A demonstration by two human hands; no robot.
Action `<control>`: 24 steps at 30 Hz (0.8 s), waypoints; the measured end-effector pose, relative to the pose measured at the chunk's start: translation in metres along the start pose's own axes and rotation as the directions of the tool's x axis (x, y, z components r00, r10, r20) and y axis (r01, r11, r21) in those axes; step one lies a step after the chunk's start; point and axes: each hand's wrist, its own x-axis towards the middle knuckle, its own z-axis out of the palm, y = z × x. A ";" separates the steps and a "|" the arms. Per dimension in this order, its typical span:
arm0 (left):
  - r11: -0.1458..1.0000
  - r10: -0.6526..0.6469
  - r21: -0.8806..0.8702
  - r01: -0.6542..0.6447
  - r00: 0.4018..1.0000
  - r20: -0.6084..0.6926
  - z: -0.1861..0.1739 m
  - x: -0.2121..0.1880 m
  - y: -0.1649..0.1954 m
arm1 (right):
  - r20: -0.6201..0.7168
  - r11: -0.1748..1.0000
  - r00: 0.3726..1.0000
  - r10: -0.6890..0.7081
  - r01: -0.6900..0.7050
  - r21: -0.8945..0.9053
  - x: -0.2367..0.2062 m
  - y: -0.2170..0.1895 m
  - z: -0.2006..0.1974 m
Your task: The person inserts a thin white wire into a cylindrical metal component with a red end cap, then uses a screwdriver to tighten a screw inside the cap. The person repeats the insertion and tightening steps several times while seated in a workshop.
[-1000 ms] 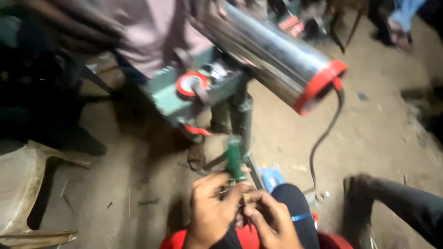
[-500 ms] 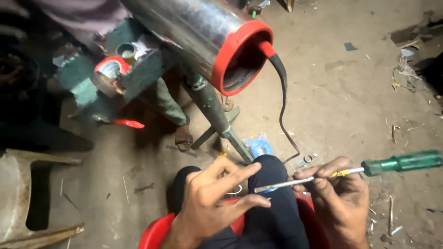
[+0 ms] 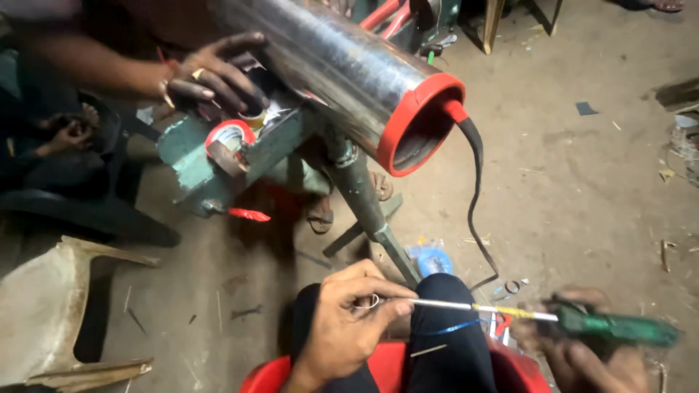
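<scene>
The left hand [image 3: 349,320] is pinched on the tip of a screwdriver shaft [image 3: 466,306] over the dark-clad knee [image 3: 444,342], while the blurred right hand [image 3: 582,353] is closed round the green screwdriver handle [image 3: 619,329]; a red-rimmed steel cylinder [image 3: 364,73] is steadied above by another person's hand [image 3: 218,73]

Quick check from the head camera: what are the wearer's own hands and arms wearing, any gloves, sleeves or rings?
Both are bare. The left hand shows no glove, ring or sleeve up to the wrist. The right hand is motion-blurred; no glove shows, finer detail cannot be told.
</scene>
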 end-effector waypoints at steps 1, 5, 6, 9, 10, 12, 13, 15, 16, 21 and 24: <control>0.999 0.021 -0.029 -0.020 0.999 0.024 -0.001 0.001 0.000 | 0.113 0.994 0.993 -0.025 0.012 0.110 -0.005 -0.002 -0.005; 0.999 0.050 -0.016 -0.051 0.997 -0.060 -0.023 0.006 -0.001 | -0.135 0.972 0.990 0.041 -0.070 -0.222 -0.030 -0.028 -0.034; 0.998 0.055 0.029 -0.052 0.989 -0.137 -0.031 0.005 -0.005 | -0.194 0.970 0.980 0.048 -0.093 -0.226 -0.036 -0.036 -0.043; 0.993 -0.099 0.033 0.116 0.941 -0.324 -0.047 -0.002 -0.028 | -0.341 0.948 0.939 0.052 -0.153 -0.278 -0.047 -0.066 -0.068; 0.993 -0.105 0.023 0.118 0.945 -0.309 -0.044 -0.006 -0.037 | -0.395 0.945 0.918 0.031 -0.156 -0.288 -0.048 -0.071 -0.073; 0.983 -0.131 -0.157 0.098 0.967 -0.219 -0.027 -0.009 -0.054 | -0.390 0.968 0.920 0.019 -0.114 -0.222 -0.046 -0.072 -0.077; 0.943 -0.128 -0.325 0.073 0.980 -0.154 -0.010 -0.009 -0.058 | -0.361 0.971 0.932 0.015 -0.100 -0.217 -0.041 -0.070 -0.077; 0.459 -0.200 -0.865 0.203 0.972 0.122 0.027 -0.006 -0.056 | -0.285 0.970 0.958 -0.008 -0.062 -0.234 -0.031 -0.058 -0.072; 0.385 -0.114 -0.906 0.179 0.983 0.146 0.045 -0.003 -0.050 | -0.243 0.965 0.970 -0.030 -0.035 -0.259 -0.025 -0.050 -0.069; 0.753 -0.122 -0.656 0.049 0.990 -0.067 0.105 0.012 -0.023 | -0.260 0.998 0.964 -0.056 0.061 0.009 -0.014 -0.001 -0.053; 0.653 -0.249 -0.754 0.068 0.960 -0.129 0.107 0.019 -0.035 | -0.330 0.998 0.942 -0.054 0.039 -0.052 -0.023 0.009 -0.046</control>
